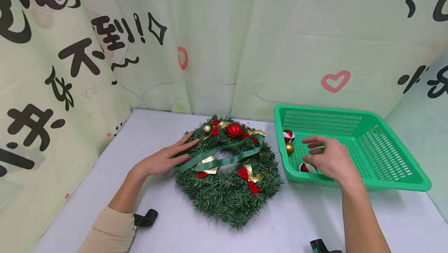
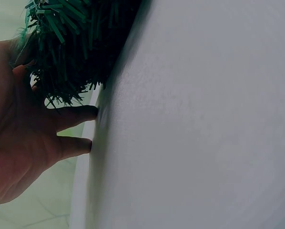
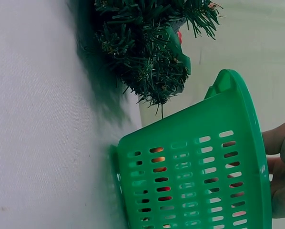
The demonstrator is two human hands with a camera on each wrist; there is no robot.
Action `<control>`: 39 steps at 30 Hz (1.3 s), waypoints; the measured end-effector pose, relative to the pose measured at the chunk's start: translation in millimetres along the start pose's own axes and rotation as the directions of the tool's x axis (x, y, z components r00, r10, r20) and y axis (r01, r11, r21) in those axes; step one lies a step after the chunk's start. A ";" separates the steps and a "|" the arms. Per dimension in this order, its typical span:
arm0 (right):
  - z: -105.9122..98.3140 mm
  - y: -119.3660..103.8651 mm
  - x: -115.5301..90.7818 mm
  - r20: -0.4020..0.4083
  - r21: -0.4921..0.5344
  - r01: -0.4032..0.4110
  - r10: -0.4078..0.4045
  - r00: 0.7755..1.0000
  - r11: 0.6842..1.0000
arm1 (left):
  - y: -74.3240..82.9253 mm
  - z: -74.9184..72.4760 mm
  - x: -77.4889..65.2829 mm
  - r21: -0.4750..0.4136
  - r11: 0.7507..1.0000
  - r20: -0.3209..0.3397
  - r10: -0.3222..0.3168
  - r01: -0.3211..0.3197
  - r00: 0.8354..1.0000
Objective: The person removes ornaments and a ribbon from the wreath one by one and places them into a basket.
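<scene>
Wreath lies on counter, left of green basket. Left hand rests on wreath's edge, grip spread, presumably steadying it. Right hand over basket, grip apart, nothing seen held; basket sits near, probably for easy reach of baubles.

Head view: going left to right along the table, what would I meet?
Tan sleeve → left hand → wreath → green basket. The right hand overlaps the basket, so it's left out.
</scene>
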State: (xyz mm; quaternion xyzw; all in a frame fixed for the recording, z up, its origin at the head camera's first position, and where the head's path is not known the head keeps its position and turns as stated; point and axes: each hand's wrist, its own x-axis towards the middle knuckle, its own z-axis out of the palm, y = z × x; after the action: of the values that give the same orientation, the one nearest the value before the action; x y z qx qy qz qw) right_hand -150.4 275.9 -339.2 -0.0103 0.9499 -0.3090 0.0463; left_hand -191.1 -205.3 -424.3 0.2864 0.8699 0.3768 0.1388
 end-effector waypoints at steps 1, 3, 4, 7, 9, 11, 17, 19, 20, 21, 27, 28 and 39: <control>0.0 0.0 0.0 0.001 -0.001 0.000 0.000 1.000 1.000 | 0.2 0.1 0.0 -0.003 1.000 0.001 -0.001 0.001 1.000; 0.0 -0.2 -0.1 0.004 -0.003 0.001 -0.001 1.000 1.000 | 0.6 0.4 0.0 -0.004 1.000 0.001 0.000 0.000 1.000; -0.1 -0.1 -0.1 0.004 -0.005 0.002 -0.002 1.000 1.000 | 0.8 0.4 0.0 -0.005 1.000 0.001 0.000 0.000 1.000; 0.1 -0.8 -0.3 0.007 -0.007 0.008 -0.008 1.000 1.000 | 1.1 0.5 0.3 -0.007 1.000 0.000 0.000 0.000 1.000; 0.2 -1.0 -0.4 0.008 -0.008 0.014 -0.013 1.000 1.000 | 1.0 0.5 0.6 -0.006 1.000 0.000 0.002 -0.002 1.000; 0.4 -1.4 -0.6 0.008 -0.010 0.019 -0.019 1.000 1.000 | 0.5 0.5 1.2 -0.002 1.000 0.001 0.004 -0.004 1.000; 1.0 -1.9 -0.7 0.006 -0.011 0.025 -0.025 1.000 1.000 | 1.5 0.5 1.7 -0.006 1.000 0.003 0.009 -0.009 1.000; 1.0 -2.4 -0.7 0.007 -0.010 0.025 -0.025 1.000 1.000 | 2.1 0.5 1.6 -0.006 1.000 0.003 0.008 -0.008 1.000; 1.0 -2.6 -0.7 0.007 -0.011 0.024 -0.024 1.000 1.000 | 2.3 0.4 1.6 -0.004 1.000 0.002 0.008 -0.008 1.000; 1.0 -2.9 -0.7 0.007 -0.011 0.024 -0.024 1.000 1.000 | 2.4 0.4 1.6 -0.005 1.000 0.002 0.007 -0.007 1.000; 1.7 -3.7 0.2 0.001 -0.015 0.027 -0.027 1.000 1.000 | 2.1 0.0 1.9 -0.002 1.000 0.001 -0.002 0.002 1.000; 1.9 -3.9 0.2 0.000 -0.016 0.028 -0.028 1.000 0.999 | 1.9 0.1 1.8 -0.001 1.000 0.002 -0.003 0.003 1.000; 3.3 -7.2 0.1 -0.031 -0.010 0.051 -0.052 0.998 0.999 | 0.3 0.0 0.0 -0.002 1.000 -0.002 -0.001 0.001 1.000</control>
State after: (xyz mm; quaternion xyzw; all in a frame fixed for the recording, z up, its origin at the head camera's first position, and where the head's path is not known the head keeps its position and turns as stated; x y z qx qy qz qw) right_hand -150.2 268.1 -337.6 -0.0301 0.9513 -0.3058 0.0235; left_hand -191.0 -205.1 -424.1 0.2855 0.8699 0.3777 0.1382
